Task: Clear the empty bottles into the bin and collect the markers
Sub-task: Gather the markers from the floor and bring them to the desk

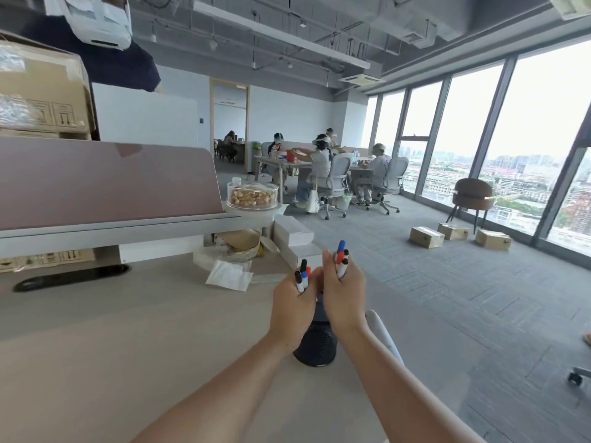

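My left hand (292,305) grips a bunch of markers (302,274) with black, blue and red caps pointing up. Beside it and touching it, my right hand (343,295) grips another bunch of markers (341,257) with blue, red and black caps. Both hands are raised above a black mesh pen holder (316,346) that stands on the beige desk (128,346) near its right edge. The holder's top is hidden behind my hands. No bottles or bin are in view.
A pinkish desk divider (105,183) stands at the left with cardboard boxes (41,91) behind it. A clear tub of nuts (252,195) sits at the divider's end. A plastic bag (228,276) and white boxes (294,231) lie beyond my hands. People sit at a far table.
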### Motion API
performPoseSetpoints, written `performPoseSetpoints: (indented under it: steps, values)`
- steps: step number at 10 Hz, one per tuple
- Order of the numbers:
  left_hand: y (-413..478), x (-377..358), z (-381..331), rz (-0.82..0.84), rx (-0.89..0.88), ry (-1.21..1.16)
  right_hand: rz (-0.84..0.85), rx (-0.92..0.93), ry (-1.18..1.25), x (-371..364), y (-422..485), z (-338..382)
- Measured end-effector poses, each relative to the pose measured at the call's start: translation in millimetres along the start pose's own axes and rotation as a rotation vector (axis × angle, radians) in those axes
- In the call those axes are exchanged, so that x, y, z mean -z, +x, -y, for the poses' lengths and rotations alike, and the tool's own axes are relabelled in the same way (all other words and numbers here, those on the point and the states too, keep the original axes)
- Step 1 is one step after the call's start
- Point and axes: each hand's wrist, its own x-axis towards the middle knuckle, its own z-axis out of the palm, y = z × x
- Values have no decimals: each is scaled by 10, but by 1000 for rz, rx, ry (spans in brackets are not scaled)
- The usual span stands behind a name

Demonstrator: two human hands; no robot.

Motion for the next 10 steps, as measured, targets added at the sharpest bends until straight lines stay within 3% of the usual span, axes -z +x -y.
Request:
performPoseSetpoints:
  steps: [3,7,10]
  values:
    - [-20,-25,110,-16,19,24,40,-195,1,64,-129,-402]
    - [-38,57,79,-4,-8,27,68,-100,4,155,-151,-299]
    - [-245,491,-430,38,-154,5,98,68,28,556,-173,363]
